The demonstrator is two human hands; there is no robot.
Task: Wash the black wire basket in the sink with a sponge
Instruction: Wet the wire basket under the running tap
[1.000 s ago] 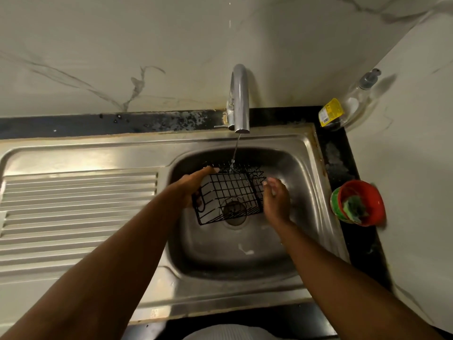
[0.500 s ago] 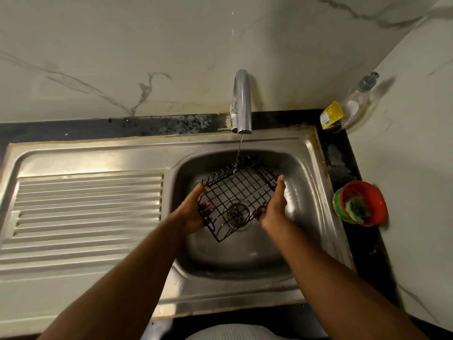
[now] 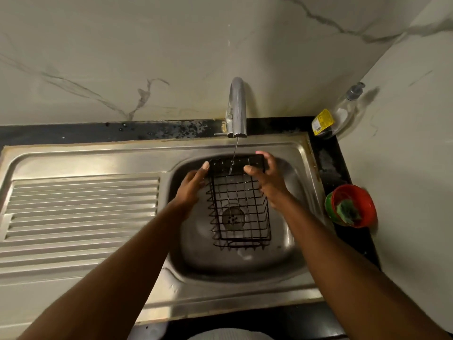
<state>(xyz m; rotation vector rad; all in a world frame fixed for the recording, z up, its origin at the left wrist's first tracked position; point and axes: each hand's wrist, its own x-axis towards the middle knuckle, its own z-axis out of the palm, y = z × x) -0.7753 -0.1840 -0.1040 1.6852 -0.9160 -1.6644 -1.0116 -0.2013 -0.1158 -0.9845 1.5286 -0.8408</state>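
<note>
Nearest the camera, two bare forearms reach forward over the front rim of the rectangular stainless-steel sink (image 3: 220, 299), whose ribbed draining board (image 3: 81, 207) lies to the left of the rounded basin. Within the basin the rectangular black wire basket (image 3: 241, 207) is held lengthwise, its near end low and its far end raised toward the tap. Whether the near end rests on the basin floor is hard to tell from this angle. The round perforated metal drain strainer (image 3: 233, 216) shows through the basket's mesh. The left hand (image 3: 190, 188) lies against the basket's left wall with its fingers straight and close together, the forefinger tip reaching the far left corner. The right hand (image 3: 268, 179) grips the far right corner, fingers curled over the top rim and thumb pressed on the inner side. A thin stream of water (image 3: 235, 149) falls from the curved chrome tap (image 3: 237, 106) onto the basket's far end, between the two hands. To the right of the sink, on the black counter (image 3: 335, 175), stands a round red plastic bowl (image 3: 362, 200) with a green scouring sponge (image 3: 346, 212) in it, well apart from both hands. Farther back, in the corner, a clear plastic pump bottle with a yellow label (image 3: 342, 115) stands against the white grey-veined marble wall (image 3: 147, 57).
</note>
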